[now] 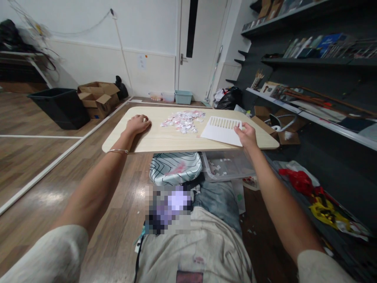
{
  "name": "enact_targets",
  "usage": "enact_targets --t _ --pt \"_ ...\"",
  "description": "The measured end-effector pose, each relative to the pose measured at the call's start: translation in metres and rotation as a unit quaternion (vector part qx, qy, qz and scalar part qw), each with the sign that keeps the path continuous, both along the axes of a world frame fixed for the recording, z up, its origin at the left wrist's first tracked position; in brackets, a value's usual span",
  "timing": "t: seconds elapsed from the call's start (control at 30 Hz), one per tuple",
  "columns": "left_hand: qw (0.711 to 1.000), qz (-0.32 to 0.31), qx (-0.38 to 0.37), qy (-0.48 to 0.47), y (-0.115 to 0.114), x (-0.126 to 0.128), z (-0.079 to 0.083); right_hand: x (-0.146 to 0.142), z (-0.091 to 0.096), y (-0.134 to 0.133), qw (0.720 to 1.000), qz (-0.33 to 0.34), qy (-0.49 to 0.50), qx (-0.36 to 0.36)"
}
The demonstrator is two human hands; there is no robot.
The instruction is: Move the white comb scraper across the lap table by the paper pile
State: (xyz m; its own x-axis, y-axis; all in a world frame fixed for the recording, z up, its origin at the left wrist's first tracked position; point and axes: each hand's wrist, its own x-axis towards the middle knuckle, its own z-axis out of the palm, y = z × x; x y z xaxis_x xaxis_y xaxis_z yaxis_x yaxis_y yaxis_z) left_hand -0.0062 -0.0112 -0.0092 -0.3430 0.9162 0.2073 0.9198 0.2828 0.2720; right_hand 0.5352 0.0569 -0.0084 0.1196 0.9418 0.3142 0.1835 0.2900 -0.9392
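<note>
Black bin [60, 109]: stands at left, just beside open cardboard boxes [101, 104].
White door [203, 51]: closed, at the far side.
Teal basin [183, 97]: rests near the door.
Dark shelf [284, 61]: runs along the right, bearing bottles [302, 48] and a blue box [331, 41].

Shows plain white on slotted sheet [221, 135], pale beige on tabletop [165, 141], white with pink on paper scraps [186, 120].
</note>
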Motion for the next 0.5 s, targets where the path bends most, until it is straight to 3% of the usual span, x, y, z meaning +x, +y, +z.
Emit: enact_targets --t 0.13,0.2,0.37,0.5 --pt "1.000 -0.004 -0.006 -0.002 0.000 0.001 0.001 -0.001 -0.012 -0.020 0.992 -0.118 0.030 0.025" --pt "1.000 -0.007 -0.006 -0.003 0.000 0.001 0.001 -0.004 -0.017 -0.030 0.990 -0.137 0.018 0.028" --pt "1.000 -0.002 0.000 -0.005 -0.002 0.002 0.003 -0.009 -0.018 -0.055 0.996 -0.080 -0.022 0.021" --pt "1.000 0.004 -0.005 -0.007 -0.003 0.003 0.004 -0.009 -0.011 -0.063 0.999 -0.039 0.001 -0.015"
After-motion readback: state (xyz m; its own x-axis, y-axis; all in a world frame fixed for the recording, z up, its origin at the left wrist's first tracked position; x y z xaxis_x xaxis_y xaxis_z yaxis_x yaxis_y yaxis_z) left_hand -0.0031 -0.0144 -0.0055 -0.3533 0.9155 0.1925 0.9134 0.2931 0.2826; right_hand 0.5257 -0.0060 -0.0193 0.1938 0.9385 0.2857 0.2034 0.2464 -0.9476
